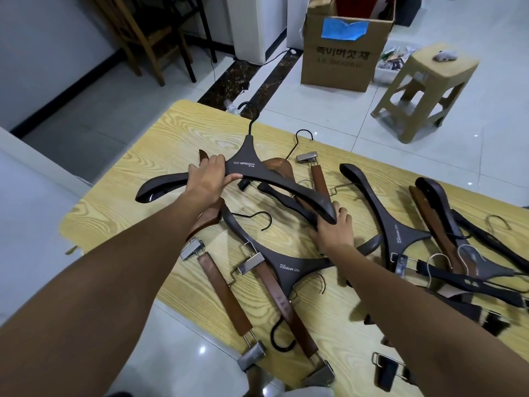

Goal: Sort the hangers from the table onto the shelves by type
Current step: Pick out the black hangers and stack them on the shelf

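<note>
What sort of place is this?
Probably a home or storeroom workspace: an open brown cardboard box and a beige plastic stool stand on glossy white floor tiles beside a light wood-grain table strewn with wooden hangers.

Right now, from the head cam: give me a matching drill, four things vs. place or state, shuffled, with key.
Things:
1. lettered dark hanger
2. brown clip hanger
3. cardboard box
4. stool

Place or state:
A. on the floor, small grey thing on top
B. flat on the table, metal clips at both ends
C. gripped by left hand and right hand
D. on the floor, blue patch on front

Pairs: 1-C, 2-B, 3-D, 4-A
</note>
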The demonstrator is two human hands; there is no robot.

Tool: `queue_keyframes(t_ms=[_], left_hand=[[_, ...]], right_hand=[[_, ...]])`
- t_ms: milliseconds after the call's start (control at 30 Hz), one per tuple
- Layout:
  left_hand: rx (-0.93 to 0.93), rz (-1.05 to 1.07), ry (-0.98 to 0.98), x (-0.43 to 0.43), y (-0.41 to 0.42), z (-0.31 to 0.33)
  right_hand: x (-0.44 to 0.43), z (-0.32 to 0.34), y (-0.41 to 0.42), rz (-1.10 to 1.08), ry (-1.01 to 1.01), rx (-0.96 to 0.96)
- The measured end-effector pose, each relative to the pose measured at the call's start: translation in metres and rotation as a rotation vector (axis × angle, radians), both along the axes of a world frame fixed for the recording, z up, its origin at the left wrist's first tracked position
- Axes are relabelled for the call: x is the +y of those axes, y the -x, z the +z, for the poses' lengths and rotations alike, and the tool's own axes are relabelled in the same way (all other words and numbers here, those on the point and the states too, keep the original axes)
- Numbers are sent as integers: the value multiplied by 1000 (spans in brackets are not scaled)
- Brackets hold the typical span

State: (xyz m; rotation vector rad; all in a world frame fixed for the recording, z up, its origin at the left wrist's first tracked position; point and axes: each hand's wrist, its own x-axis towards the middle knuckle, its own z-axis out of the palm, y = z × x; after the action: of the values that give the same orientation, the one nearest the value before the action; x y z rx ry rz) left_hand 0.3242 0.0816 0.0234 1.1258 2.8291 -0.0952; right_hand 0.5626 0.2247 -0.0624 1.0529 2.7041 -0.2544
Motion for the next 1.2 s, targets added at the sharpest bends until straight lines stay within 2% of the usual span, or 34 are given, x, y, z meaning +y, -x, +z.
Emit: queue_keyframes(t_ms=[100,233,400,533,700,800,1067,1200], left_hand=[[-14,-10,-14,4,-3,3],[-4,-18,-23,9,-7,11],[1,-15,-49,8,-11,18],[16,-19,-49,2,-15,20],[16,-27,-62,-8,-17,23],[24,-35,-65,-16,-16,23],[14,-12,-76,-38,-5,32],[20,7,-122,-42,6,46]], right_hand=[[-8,2,-6,138,-14,68],[-22,0,-13,319,-31,24],[-49,-5,-19,450,-98,67],[-81,-7,-22,528,-49,89],[-118,-17,-26,469,29,3],[-128,-17,-23,443,1,-34],[-137,-1,-2,467,56,-17],[-137,16,17,538,-35,-18]])
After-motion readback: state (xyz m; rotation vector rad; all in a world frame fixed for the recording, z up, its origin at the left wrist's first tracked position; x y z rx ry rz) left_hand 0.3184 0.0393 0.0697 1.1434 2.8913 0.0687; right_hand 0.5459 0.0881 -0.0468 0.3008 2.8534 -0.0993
